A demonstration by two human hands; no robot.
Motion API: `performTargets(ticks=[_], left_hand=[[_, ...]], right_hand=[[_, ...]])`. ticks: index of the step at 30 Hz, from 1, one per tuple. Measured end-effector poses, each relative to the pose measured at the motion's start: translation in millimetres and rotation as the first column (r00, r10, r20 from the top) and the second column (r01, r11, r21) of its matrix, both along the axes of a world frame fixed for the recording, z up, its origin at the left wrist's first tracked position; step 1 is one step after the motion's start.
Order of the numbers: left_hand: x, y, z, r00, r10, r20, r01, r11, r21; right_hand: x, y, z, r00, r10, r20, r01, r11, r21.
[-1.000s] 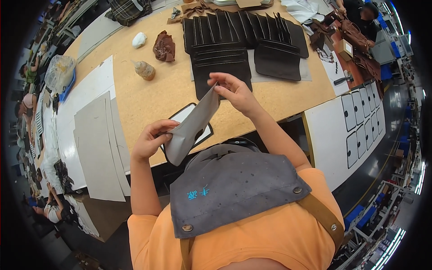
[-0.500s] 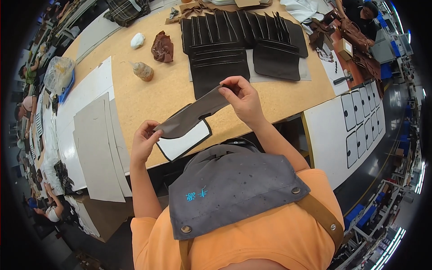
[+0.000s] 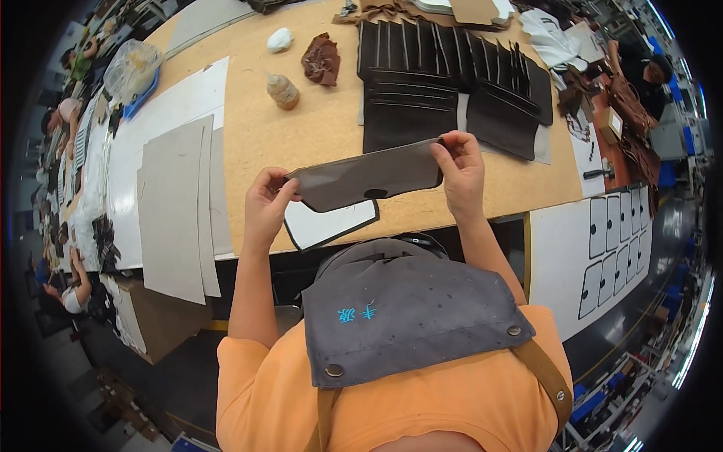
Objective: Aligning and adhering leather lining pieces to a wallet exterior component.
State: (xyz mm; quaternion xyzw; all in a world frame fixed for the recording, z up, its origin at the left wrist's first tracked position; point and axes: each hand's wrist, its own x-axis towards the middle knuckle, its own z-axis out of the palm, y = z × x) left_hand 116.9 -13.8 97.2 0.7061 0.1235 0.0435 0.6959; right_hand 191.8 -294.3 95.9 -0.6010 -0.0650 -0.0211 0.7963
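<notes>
The left hand (image 3: 265, 205) and right hand (image 3: 461, 167) each pinch one end of the dark brown, oblong leather panel (image 3: 367, 176), held level above the white template (image 3: 329, 224); keeping both pinches even should prevent creasing between them.

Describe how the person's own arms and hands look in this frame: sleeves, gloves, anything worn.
Both forearms are bare. The left hand and right hand wear no gloves, and no watch or ring is visible. Short orange sleeves end near the upper arm. A grey apron bib with tan straps and metal snaps lies over the orange shirt.
</notes>
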Motion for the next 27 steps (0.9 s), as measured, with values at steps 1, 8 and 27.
performTargets(ticks=[1,8,27], left_hand=[[-0.6,-1.6,1.4,1.0,-0.002,0.025,0.002,1.0,-0.01],[-4.6,-4.6,4.8,0.999,0.0,0.039,-0.001,1.0,0.014],[18.5,-67.5,42.0,0.922,-0.382,-0.062,0.374,0.921,-0.11]], right_hand=[[0.7,-1.6,-2.2,0.999,-0.032,-0.009,0.032,0.999,-0.011],[1.9,-4.9,-6.9,0.998,-0.056,-0.034,0.056,0.998,0.006],[-18.2,31.2,24.3,0.88,0.398,0.261,-0.21,0.817,-0.538]])
